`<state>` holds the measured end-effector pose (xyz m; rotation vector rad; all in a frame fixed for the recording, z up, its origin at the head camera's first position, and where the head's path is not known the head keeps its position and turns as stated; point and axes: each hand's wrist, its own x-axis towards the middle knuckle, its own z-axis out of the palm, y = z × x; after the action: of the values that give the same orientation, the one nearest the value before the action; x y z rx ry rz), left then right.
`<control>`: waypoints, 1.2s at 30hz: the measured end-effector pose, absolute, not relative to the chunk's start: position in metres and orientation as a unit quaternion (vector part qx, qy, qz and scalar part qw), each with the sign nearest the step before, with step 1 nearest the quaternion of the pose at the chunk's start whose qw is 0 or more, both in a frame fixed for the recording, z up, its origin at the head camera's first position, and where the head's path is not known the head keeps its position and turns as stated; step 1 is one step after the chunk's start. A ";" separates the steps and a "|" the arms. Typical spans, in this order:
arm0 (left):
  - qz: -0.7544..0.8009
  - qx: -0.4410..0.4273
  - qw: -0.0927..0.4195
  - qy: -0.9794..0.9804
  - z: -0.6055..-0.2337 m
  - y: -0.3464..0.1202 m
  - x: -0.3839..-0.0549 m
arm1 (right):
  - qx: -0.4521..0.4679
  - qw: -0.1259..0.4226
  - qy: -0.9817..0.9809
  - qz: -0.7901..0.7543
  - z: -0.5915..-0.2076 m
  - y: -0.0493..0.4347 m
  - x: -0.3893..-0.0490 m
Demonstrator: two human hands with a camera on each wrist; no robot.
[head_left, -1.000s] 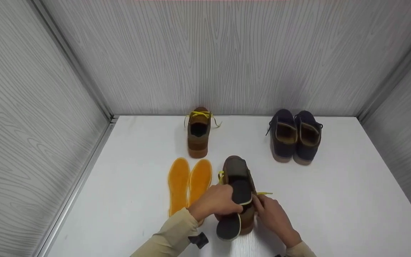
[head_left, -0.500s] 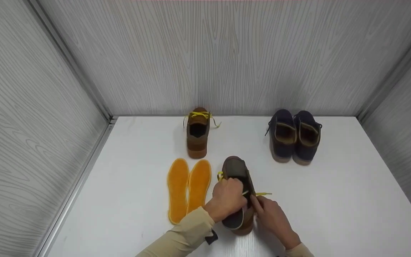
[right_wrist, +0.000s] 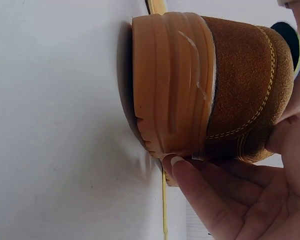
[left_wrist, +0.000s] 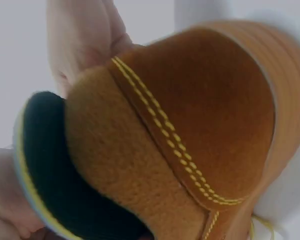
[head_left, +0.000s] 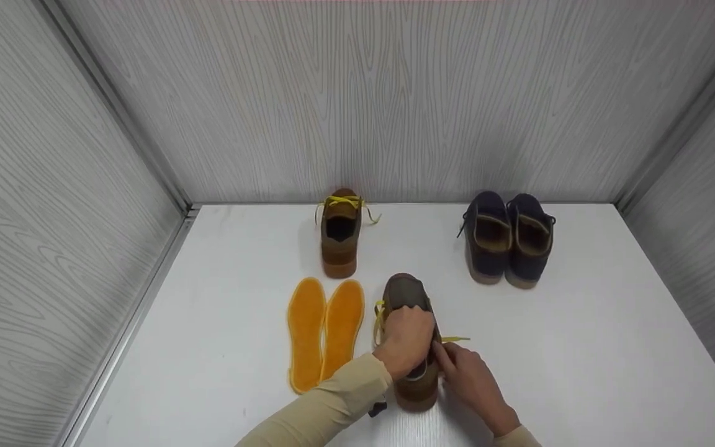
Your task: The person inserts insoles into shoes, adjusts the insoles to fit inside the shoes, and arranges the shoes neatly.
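A brown suede shoe (head_left: 416, 394) with yellow laces stands on the table, toe pointing away. My left hand (head_left: 408, 338) is down in its opening, fingers mostly hidden, holding a dark insole that goes into the shoe. In the left wrist view the heel end of the insole (left_wrist: 45, 150), with its pale yellow edge, still sticks out past the shoe's collar. From the right side my right hand (head_left: 470, 380) grips the shoe. In the right wrist view the fingers (right_wrist: 200, 195) lie along the shoe's side and sole, the thumb side at its collar.
Two orange insoles (head_left: 306, 335) lie side by side left of the shoe. Behind them stands the matching brown shoe (head_left: 339, 248) with tied yellow laces. A pair of dark navy shoes (head_left: 488, 254) stands at the back right. Grey wood-grain panels (head_left: 357, 99) enclose the table.
My left hand has moved forward and deeper into the shoe, taking the dark insole along; its heel end no longer hangs behind the shoe. My right hand keeps its place at the shoe's side.
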<state>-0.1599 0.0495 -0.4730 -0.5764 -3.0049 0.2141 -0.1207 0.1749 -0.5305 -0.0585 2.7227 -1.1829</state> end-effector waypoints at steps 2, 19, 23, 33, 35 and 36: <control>0.081 -0.187 0.042 -0.978 -0.475 0.055 -0.162 | -0.021 0.079 0.915 -0.395 -0.531 0.176 -0.120; 0.077 -0.200 0.000 -0.977 -0.497 0.057 -0.176 | -0.019 0.093 0.907 -0.410 -0.536 0.176 -0.120; 0.082 -0.199 -0.011 -0.976 -0.496 0.057 -0.177 | -0.024 0.097 0.905 -0.413 -0.535 0.178 -0.122; 0.064 -0.246 -0.073 -0.964 -0.476 0.045 -0.160 | -0.042 0.104 0.898 -0.426 -0.538 0.182 -0.124; 0.067 -0.278 -0.099 -0.953 -0.467 0.039 -0.154 | -0.042 0.106 0.897 -0.428 -0.538 0.182 -0.124; 0.071 -0.298 -0.112 -0.945 -0.463 0.036 -0.153 | -0.043 0.106 0.897 -0.428 -0.538 0.182 -0.123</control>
<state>-0.1527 0.0361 -0.4625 -1.0099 -3.2026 0.2391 -0.1233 0.1821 -0.5378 -0.1265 2.6412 -1.2601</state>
